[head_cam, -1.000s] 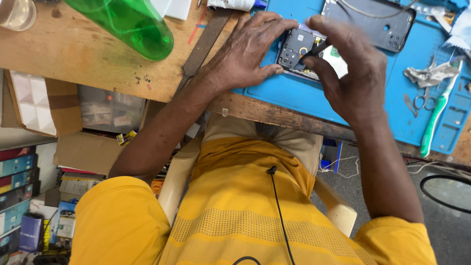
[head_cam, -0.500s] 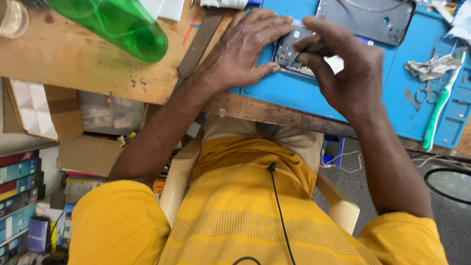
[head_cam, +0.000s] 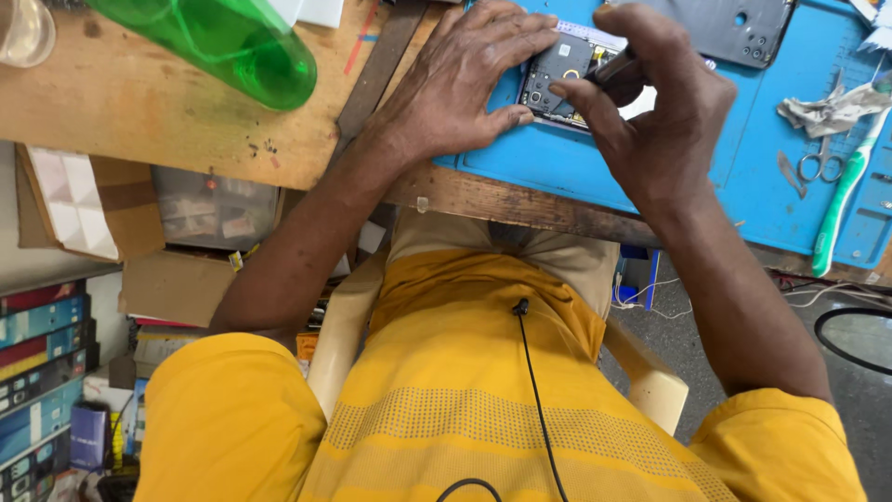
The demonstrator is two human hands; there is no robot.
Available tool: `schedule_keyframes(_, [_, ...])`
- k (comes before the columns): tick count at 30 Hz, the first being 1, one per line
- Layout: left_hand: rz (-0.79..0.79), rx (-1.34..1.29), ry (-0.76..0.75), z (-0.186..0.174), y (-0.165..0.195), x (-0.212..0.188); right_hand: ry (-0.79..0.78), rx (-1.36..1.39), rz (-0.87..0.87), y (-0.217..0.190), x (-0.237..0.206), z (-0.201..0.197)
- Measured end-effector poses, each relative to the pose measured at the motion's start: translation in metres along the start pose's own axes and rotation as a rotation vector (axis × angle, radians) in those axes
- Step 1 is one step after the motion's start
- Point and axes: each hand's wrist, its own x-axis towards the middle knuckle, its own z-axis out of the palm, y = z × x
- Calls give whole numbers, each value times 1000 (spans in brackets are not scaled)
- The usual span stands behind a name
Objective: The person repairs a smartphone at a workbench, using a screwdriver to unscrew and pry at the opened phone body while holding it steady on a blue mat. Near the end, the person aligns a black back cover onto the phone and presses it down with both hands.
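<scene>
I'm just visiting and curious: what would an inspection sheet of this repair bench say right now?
Surface: worn wooden bench with a blue work mat on it.
Job's things: opened phone lying on the mat, circuit board showing.
Clutter: green plastic bottle lying on the wood; grey back cover, crumpled cloth, small scissors and green-handled toothbrush on the mat.
Hands: left hand pressed flat on the phone; right hand pinches a thin dark tool over the board.
Cables: thin black wire down the yellow shirt; loose wires on the floor at right.
Surroundings: cardboard boxes and stacked small cartons under the bench.
</scene>
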Motion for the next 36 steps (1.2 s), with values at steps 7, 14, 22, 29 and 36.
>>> schedule_keyframes(7, [9,-20,5,1,-2,-1,-18,48,-49,5,-6,2])
schedule_keyframes(14, [-16,-22,15,-1,-1,2,146,43,-74,11,-41,9])
schedule_keyframes(22, [6,-39,50,-6,2,8,-38,-683,362,44,-126,-82])
schedule_keyframes(29, [32,-160,69,-6,8,10,-90,-880,383,60,-129,-86])
schedule_keyframes(36, [73,-339,90,-16,17,16,-131,-637,-8,36,-77,-37])
